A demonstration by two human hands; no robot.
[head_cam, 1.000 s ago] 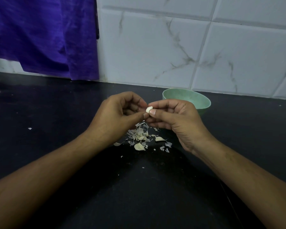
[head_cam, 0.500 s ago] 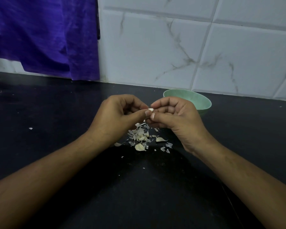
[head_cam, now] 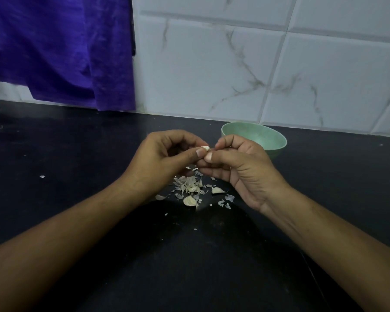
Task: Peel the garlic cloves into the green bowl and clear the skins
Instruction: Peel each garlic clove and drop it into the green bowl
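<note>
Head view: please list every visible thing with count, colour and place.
counter: one, black, lower view
tiled wall: one, white, grey-veined, behind the counter
cloth: one, purple, hanging top left
green bowl: one, green, on the counter near the wall
garlic skins: many, pale, on the counter
garlic clove: one, whitish, above the skins
left hand: one, pinches the clove
right hand: one, pinches the clove
</note>
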